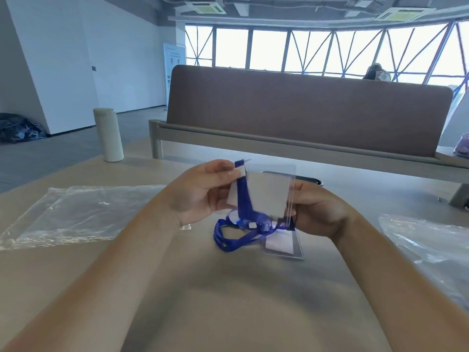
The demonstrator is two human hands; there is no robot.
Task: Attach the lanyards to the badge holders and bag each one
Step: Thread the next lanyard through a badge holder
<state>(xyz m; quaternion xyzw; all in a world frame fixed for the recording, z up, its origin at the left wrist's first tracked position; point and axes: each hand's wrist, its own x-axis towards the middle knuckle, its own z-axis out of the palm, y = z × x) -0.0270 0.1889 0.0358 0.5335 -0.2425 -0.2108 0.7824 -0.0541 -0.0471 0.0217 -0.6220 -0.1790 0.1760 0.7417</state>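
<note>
Above the middle of the table I hold a small clear plastic bag [269, 191] upright with a white card showing through it. My left hand [200, 193] pinches the bag's left edge together with the upper end of a blue lanyard [243, 199]. My right hand [317, 209] grips the bag's right edge from behind. The lanyard's loops [228, 240] hang down and rest on the table. A clear badge holder [284, 243] with a white insert lies on the table just below the bag, at the lanyard's lower end.
A pile of clear plastic bags [83, 212] lies flat at the left. More clear plastic [431, 250] sits at the right edge. A pale cylindrical bottle [108, 134] stands at the back left. A brown padded divider [304, 110] runs across the table's far side.
</note>
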